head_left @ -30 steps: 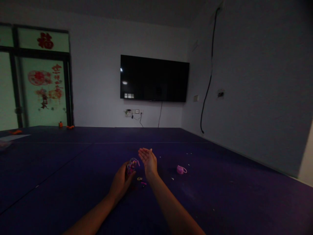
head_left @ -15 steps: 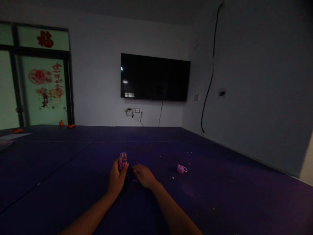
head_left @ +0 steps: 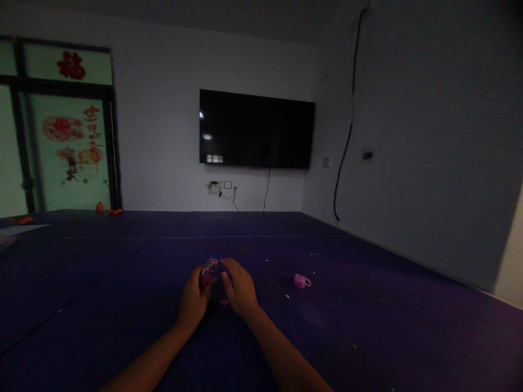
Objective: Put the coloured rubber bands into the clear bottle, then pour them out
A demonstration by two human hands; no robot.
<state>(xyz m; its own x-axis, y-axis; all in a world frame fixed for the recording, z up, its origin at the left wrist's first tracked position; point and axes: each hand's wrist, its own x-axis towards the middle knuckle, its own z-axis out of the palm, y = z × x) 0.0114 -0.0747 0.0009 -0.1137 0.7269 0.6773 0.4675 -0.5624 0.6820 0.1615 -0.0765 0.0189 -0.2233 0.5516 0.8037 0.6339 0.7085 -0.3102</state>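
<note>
My left hand [head_left: 193, 299] is closed around a small rounded object with a pink multicoloured pattern [head_left: 208, 272]; its exact kind is too dark to make out. Just to the right, my right hand [head_left: 240, 288] is open, thumb apart from the fingers, close to the patterned object. I cannot tell whether its fingertips touch it. Between the wrists, a thin pinkish thing [head_left: 224, 300] shows faintly on the dark purple surface. Farther right lies a pink cap with a loop [head_left: 300, 281], apart from both hands.
The purple matted surface [head_left: 122, 321] reaches to the walls, with small white scraps [head_left: 286, 296] near the cap. Orange objects [head_left: 116, 212] lie by the glass door at the far left. A black cable [head_left: 344, 158] hangs down the right wall.
My right hand has risen off the surface and turned towards the patterned object, thumb and fingers parted. The object has tilted to the right in my left hand. The view has shifted slightly.
</note>
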